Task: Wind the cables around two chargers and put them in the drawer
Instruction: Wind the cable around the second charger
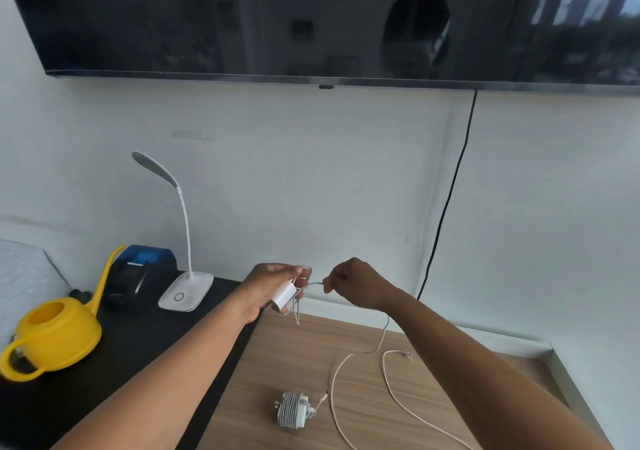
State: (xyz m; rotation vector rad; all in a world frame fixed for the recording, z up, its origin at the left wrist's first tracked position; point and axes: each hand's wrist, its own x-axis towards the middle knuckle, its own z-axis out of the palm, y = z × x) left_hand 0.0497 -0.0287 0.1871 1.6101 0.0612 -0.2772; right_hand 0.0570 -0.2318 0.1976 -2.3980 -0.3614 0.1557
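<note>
The charger [283,295] sits in the left hand [273,288], raised above the far edge of the wooden surface [277,363], gripped at its body so the turns of cable [360,352] already on it stay pinned under the fingers. At its 3 o'clock the right hand [353,285] pinches the cable close to the block, keeping a short taut run between the hands, which probably lets each wrap lie tight. From that pinch the loose cable drops toward 5 o'clock, lands on the surface and trails in long loops off the near edge; much of it looks unwound. At 6 o'clock from the hands, near the bottom of the view, a second charger [292,410] lies on the surface with its cable fully coiled round it, so that one seems finished. No drawer shows. Out at 9 o'clock, on the dark counter [145,339], stand a lamp [185,290] and a yellow watering can [55,332].
</note>
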